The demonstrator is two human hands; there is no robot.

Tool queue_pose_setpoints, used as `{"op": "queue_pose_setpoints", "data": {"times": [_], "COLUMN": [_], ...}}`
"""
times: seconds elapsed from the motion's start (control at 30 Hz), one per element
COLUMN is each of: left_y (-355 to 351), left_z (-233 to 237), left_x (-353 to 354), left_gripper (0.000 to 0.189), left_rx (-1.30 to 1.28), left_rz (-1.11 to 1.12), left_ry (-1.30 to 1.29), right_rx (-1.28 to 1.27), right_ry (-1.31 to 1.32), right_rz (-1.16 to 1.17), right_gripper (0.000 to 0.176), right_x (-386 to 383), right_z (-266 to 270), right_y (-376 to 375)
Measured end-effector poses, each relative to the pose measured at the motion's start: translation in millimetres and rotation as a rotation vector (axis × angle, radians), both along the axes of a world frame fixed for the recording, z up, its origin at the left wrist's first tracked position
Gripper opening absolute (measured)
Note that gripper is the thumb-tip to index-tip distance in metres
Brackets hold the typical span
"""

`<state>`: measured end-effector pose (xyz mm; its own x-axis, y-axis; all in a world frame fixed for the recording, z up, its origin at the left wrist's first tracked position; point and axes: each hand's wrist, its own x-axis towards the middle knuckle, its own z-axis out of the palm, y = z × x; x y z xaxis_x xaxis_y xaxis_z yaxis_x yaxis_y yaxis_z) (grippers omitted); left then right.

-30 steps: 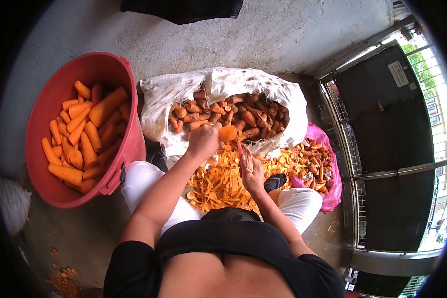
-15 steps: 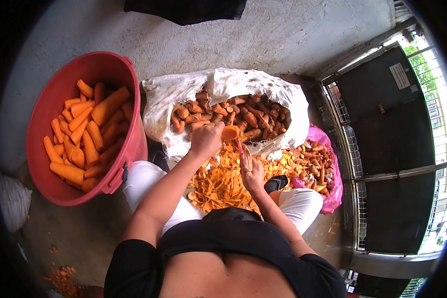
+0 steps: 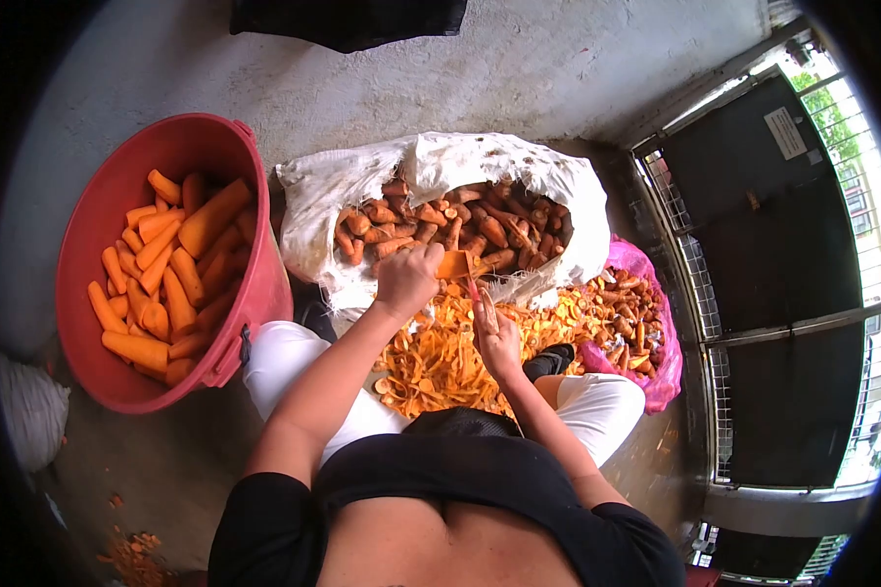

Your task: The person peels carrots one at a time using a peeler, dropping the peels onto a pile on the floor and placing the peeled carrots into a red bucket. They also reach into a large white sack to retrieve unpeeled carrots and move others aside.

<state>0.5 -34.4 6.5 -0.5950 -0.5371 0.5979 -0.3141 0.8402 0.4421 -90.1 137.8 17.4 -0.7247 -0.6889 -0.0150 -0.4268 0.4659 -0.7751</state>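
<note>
At the centre of the frame, the left hand (image 3: 408,281) wraps one carrot (image 3: 454,264), probably stiff but slippery, best held near one end; the right hand (image 3: 497,338) seems folded around a thin tool (image 3: 474,291).

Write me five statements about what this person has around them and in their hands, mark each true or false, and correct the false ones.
1. A red tub with orange carrots in it stands at the person's left. True.
2. One of the person's hands holds nothing. False: the left hand grips a held carrot, and the right hand holds a slim reddish tool.
3. The white sack is open, with carrots showing inside. True.
4. Nothing lies between the white sack and the person. False: a heap of orange peelings lies there.
5. A pink bag lies to the right of the peelings. True.
</note>
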Motion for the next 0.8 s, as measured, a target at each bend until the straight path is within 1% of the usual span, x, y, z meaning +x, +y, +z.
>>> {"op": "queue_pose_setpoints", "data": {"times": [0.07, 0.1, 0.13, 0.2, 0.23, 0.27, 0.3, 0.37, 0.43, 0.47, 0.5, 0.53, 0.6, 0.7, 0.73, 0.8], "left_y": [-0.3, 0.5, 2.8, 7.7, 10.8, 10.6, 8.0, 6.4, 11.0, 12.1, 13.7, 13.6, 12.3, 14.1, 16.0, 25.1], "left_z": [-4.0, -5.0, -5.9, -5.4, -4.5, -3.1, -1.6, -3.6, -10.0, -11.9, -10.5, -11.6, -14.4, -13.7, -11.7, -4.1], "left_x": [-1.6, -1.9, -1.2, -0.3, 0.7, 1.5, 2.0, 1.3, 0.3, -0.6, 0.2, 0.4, 0.6, 1.7, 1.5, 0.7], "left_gripper": [0.015, 0.015, 0.016, 0.017, 0.018, 0.017, 0.017, 0.015, 0.015, 0.015, 0.015, 0.014, 0.013, 0.008, 0.009, 0.013], "left_rx": [-0.055, -0.084, -0.016, 0.12, 0.117, 0.063, 0.008, -0.052, 0.075, 0.136, 0.212, 0.189, 0.143, 0.146, 0.281, 0.55], "left_rz": [0.019, 0.028, 0.024, 0.02, 0.037, 0.025, 0.012, 0.005, 0.002, 0.003, 0.014, 0.01, 0.001, 0.011, 0.001, -0.022], "left_ry": [0.038, 0.057, 0.031, -0.016, -0.002, 0.012, 0.025, 0.051, 0.004, -0.017, -0.092, -0.079, -0.052, -0.057, -0.037, 0.001], "right_rx": [0.019, 0.057, 0.094, 0.108, 0.109, 0.11, 0.055, 0.065, 0.086, 0.105, 0.123, 0.141, 0.154, 0.163, 0.162, 0.205], "right_ry": [-0.031, -0.075, -0.118, -0.092, -0.098, -0.106, -0.005, -0.016, -0.005, -0.065, -0.125, -0.185, -0.118, -0.1, -0.104, 0.002], "right_rz": [0.001, -0.002, -0.006, 0.019, 0.014, 0.009, 0.096, 0.13, 0.131, 0.091, 0.051, 0.011, 0.026, 0.029, 0.029, 0.166], "right_gripper": [0.04, 0.041, 0.043, 0.045, 0.044, 0.044, 0.048, 0.049, 0.048, 0.044, 0.044, 0.046, 0.047, 0.047, 0.047, 0.047], "right_x": [3.7, 8.0, 9.7, 4.6, 3.1, 2.3, 2.0, -3.3, 1.0, 3.4, 6.5, 7.9, 4.1, 3.5, 3.7, -10.0], "right_z": [3.9, 17.6, 25.1, 16.9, 15.6, 12.2, 5.2, -4.7, 5.7, 13.2, 22.1, 26.0, 16.6, 13.5, 15.8, -7.0], "right_y": [1.9, -0.7, -1.9, -0.8, -0.5, 1.2, 3.2, 8.2, 5.9, 4.9, 3.2, 2.6, 3.9, 6.3, 5.4, 15.2]}}
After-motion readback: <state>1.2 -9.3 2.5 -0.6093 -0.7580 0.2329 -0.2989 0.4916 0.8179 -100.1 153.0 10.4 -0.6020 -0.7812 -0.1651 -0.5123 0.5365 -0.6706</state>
